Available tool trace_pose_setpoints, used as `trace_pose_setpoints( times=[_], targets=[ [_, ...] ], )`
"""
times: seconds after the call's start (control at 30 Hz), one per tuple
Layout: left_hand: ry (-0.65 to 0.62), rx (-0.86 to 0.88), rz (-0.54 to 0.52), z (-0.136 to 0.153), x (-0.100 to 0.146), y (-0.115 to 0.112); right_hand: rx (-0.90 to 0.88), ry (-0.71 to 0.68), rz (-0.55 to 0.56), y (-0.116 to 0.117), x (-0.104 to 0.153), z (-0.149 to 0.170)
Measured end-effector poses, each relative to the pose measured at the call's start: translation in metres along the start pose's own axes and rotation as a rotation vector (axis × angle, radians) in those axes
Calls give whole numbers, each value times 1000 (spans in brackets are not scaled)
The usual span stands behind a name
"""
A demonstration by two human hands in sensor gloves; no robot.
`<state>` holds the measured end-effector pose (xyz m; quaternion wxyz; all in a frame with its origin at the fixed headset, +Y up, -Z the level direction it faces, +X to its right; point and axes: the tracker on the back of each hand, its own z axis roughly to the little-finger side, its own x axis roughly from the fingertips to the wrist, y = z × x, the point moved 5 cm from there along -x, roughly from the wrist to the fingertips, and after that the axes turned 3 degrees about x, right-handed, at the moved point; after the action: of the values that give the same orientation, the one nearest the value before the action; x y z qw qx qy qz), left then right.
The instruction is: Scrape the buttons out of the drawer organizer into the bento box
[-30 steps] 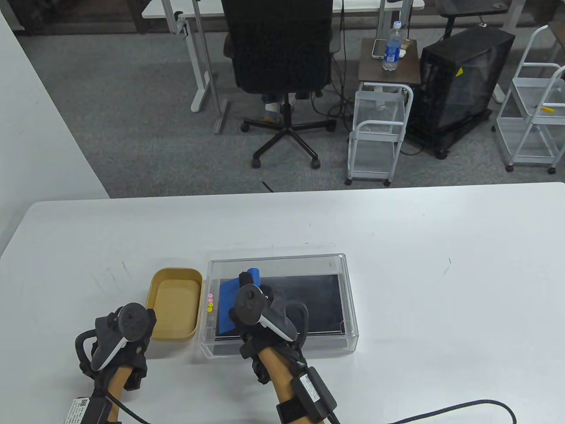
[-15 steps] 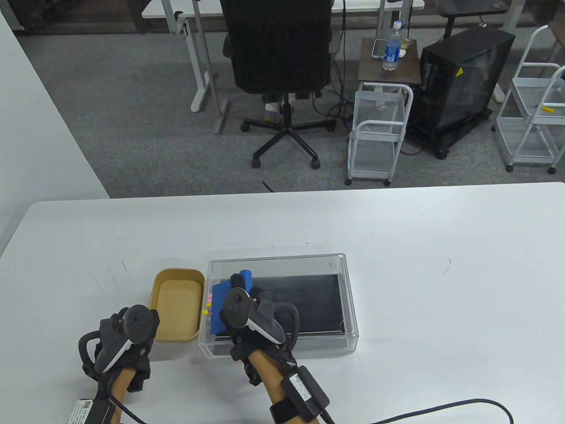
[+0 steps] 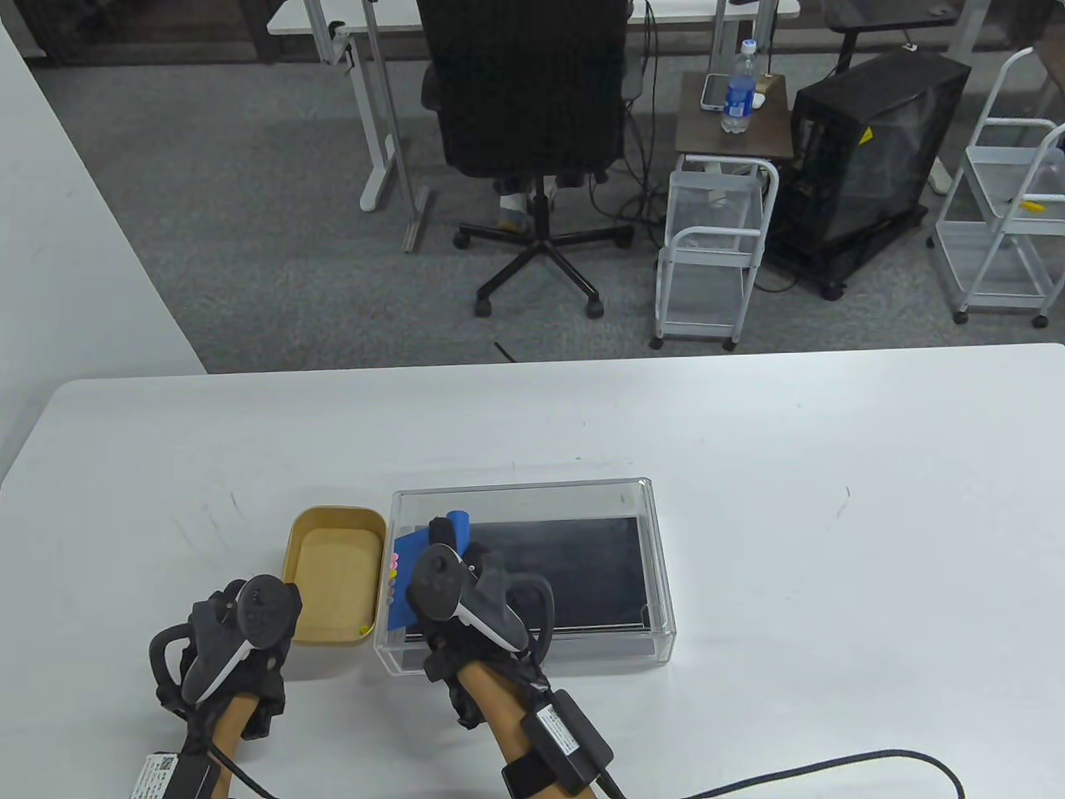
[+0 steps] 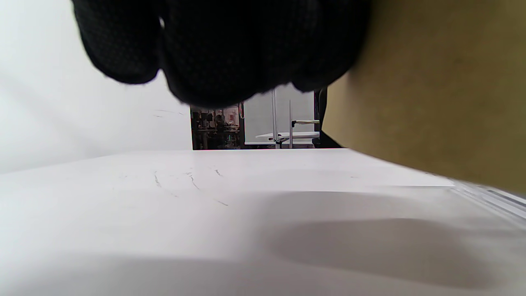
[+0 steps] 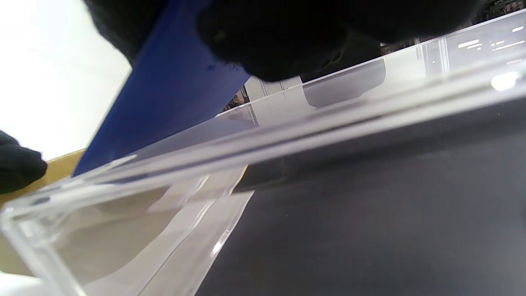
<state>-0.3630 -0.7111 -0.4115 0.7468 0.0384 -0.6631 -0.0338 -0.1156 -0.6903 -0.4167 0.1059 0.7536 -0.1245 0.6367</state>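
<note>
The clear drawer organizer with a black floor stands on the white table. The tan bento box stands against its left wall. My right hand grips a blue scraper inside the organizer, its blade close to the left wall. Small pink and yellow buttons sit between blade and wall. One yellow button lies in the bento box's near right corner. My left hand holds the bento box at its near left corner. The right wrist view shows the scraper above the organizer's rim.
The white table stretches wide to the right and back. A cable trails from my right forearm along the front edge. The left wrist view shows my fingers beside the bento box's outer wall.
My right hand and the scraper moved left toward the organizer's left wall, pushing the buttons. A yellow button now lies in the bento box. My left hand and the bento box shifted slightly right.
</note>
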Motion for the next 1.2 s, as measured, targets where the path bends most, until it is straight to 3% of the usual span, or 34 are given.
trace_pose_setpoints(
  times=[0.5, 0.83, 1.2],
  targets=[
    [46, 31, 20, 12, -5, -7, -17, -23, 25, -9, 2, -1],
    [147, 24, 88, 41, -15, -34, -40, -80, 29, -12, 3, -6],
    [209, -12, 189, 54, -18, -53, -40, -97, 70, -15, 4, -6]
  ],
)
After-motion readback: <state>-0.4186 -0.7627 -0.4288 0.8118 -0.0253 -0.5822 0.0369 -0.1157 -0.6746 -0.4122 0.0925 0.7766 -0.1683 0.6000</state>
